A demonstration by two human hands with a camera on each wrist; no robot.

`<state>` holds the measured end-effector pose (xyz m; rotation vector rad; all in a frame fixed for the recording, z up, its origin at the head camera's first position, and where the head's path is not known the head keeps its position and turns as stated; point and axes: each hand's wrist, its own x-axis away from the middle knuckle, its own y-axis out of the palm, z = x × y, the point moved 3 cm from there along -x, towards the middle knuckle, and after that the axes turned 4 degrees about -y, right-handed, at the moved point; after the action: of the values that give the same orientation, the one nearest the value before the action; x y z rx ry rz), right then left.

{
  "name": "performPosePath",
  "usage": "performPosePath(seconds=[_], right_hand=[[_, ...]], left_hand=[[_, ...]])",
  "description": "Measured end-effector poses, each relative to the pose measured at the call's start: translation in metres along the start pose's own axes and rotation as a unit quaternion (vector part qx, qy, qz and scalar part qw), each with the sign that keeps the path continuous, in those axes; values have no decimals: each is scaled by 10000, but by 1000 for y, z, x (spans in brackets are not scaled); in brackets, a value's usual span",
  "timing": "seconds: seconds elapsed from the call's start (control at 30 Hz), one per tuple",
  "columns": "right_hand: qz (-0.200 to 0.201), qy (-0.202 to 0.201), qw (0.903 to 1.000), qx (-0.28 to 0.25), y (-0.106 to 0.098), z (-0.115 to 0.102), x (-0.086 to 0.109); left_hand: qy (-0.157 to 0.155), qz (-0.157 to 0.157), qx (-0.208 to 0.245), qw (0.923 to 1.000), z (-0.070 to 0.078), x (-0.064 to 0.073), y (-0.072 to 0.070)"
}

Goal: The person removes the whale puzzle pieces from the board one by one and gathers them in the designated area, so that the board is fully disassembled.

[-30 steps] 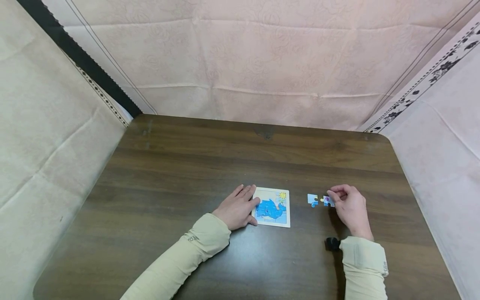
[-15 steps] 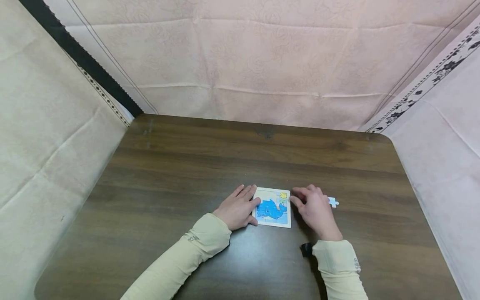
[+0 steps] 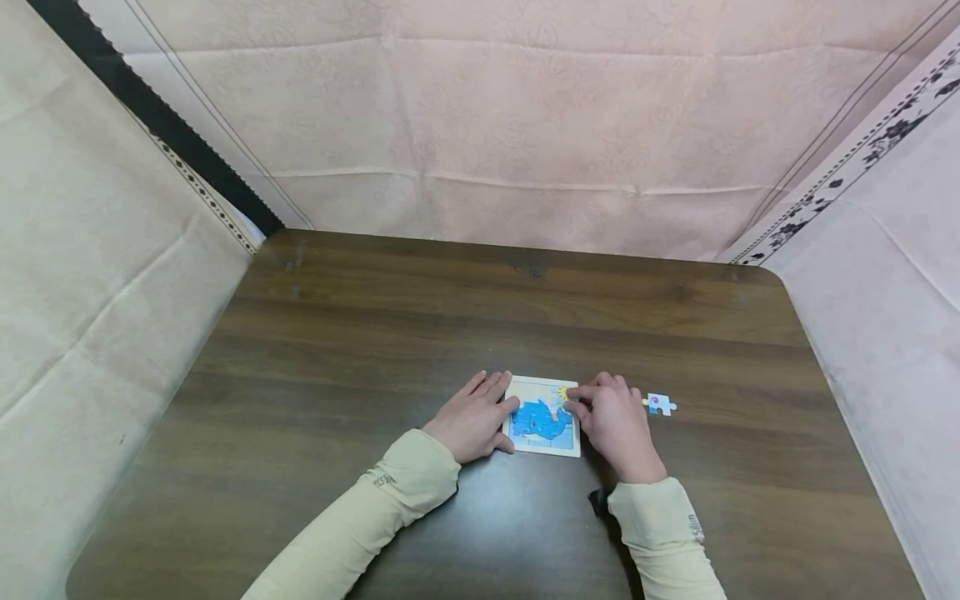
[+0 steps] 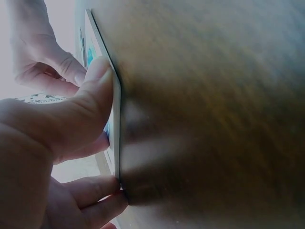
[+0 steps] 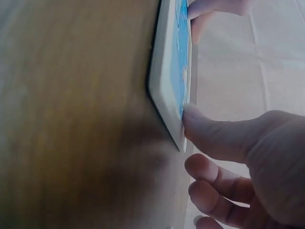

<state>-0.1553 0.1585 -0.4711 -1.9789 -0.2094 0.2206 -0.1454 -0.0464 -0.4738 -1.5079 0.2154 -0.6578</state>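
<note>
A small jigsaw puzzle board point(image 3: 542, 451) with a white rim lies on the table, showing a blue whale and a yellow sun. My left hand point(image 3: 474, 421) rests along its left side, fingers spread and mostly straight. In the left wrist view the left thumb point(image 4: 97, 78) lies over the rim, other fingertips at the edge. My right hand point(image 3: 618, 429) reaches over the board's upper right corner, thumb and index fingertips beside the sun. From the right wrist, the right thumb point(image 5: 205, 131) touches the board's edge; I cannot tell whether a piece is between the fingertips.
A loose puzzle piece point(image 3: 661, 405) lies right of the right hand. The brown wooden table point(image 3: 420, 292) extends around the board. Pale cloth point(image 3: 480, 125) hangs behind it and at both sides.
My right hand has moved left from beside the loose pieces to the board's right edge, then onto its upper right corner. The left loose piece no longer shows. My left hand stays put.
</note>
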Motion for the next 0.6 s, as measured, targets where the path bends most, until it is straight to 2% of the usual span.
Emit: performPosePath(seconds=[0.27,0.6], right_hand=[[97,-246,9987,447,-3,-8,-2],[-63,24,9979,643,-3,-12,-4]], left_hand=[[7,34,-19,10000,0,0,-1],[48,67,32,10000,0,1,-1]])
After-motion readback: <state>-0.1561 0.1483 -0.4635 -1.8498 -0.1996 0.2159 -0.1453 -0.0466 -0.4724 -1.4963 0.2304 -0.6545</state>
